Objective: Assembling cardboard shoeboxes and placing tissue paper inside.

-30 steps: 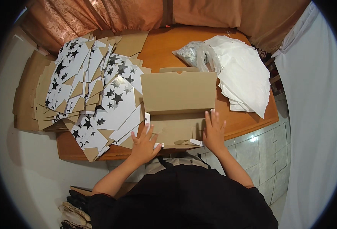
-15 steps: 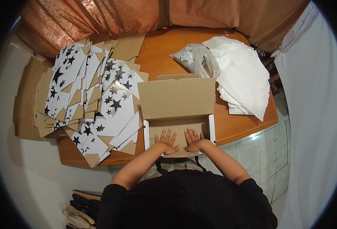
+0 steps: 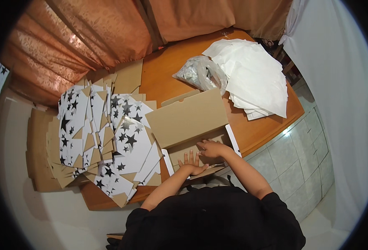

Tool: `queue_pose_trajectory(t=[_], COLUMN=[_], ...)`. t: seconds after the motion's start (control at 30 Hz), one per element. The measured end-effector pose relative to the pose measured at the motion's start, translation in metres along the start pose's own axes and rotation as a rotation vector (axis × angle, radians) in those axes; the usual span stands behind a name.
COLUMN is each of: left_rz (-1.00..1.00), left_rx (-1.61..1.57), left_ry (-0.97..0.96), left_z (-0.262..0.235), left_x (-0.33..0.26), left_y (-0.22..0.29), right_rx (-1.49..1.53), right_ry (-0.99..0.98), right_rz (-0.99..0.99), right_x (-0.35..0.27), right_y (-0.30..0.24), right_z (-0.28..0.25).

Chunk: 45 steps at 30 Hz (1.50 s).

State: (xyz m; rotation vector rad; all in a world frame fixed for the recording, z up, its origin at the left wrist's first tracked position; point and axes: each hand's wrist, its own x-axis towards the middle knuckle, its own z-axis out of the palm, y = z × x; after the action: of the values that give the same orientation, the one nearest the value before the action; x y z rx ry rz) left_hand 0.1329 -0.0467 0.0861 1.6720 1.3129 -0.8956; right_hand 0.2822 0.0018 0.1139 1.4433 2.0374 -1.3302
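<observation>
A brown cardboard box (image 3: 188, 118) with white edges stands at the near edge of the wooden table (image 3: 171, 71), its lid tilted up and back. My left hand (image 3: 191, 163) lies flat, fingers spread, on the box floor near its front wall. My right hand (image 3: 211, 148) presses on the box floor just right of it, fingers pointing left. Neither hand holds anything loose.
A spread pile of flat box blanks, white with black stars (image 3: 96, 133), covers the table's left side over plain cardboard sheets (image 3: 38, 158). White paper sheets (image 3: 255, 83) and a clear plastic bag (image 3: 198, 73) lie at the back right. An orange curtain (image 3: 92, 33) hangs behind.
Both hands moved from the box's outer front corners to its inside and now press on the floor. The head turned, so the table appears rotated.
</observation>
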Motion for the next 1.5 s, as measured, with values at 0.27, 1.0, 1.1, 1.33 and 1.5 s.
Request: queue_pose_trajectory(t=[0.27,1.0,1.1,1.33,1.5], left_rz=[-0.017,0.483,0.493,0.488,0.715], left_rx=[-0.085,-0.674,-0.380,0.066,-0.047], left_ry=[0.039,0.801,0.948,1.453,1.349], left_z=[-0.015,-0.098,-0.115,-0.146,-0.154], left_x=[0.019,-0.044,-0.055,-0.055,-0.059], left_y=[0.011,0.141,0.183,0.251,0.249], right_rx=[0.591,-0.237,-0.206,-0.374,-0.470], right_ry=[0.532,1.289,1.301,1.332,1.359], right_rz=[-0.547,0.105,0.088,0.012,-0.096], right_x=[-0.078,-0.117,-0.144,-0.220,-0.253], right_y=[-0.008,0.277,0.258,0.202,0.169], right_z=[-0.045,-0.099,-0.110,-0.132,-0.134])
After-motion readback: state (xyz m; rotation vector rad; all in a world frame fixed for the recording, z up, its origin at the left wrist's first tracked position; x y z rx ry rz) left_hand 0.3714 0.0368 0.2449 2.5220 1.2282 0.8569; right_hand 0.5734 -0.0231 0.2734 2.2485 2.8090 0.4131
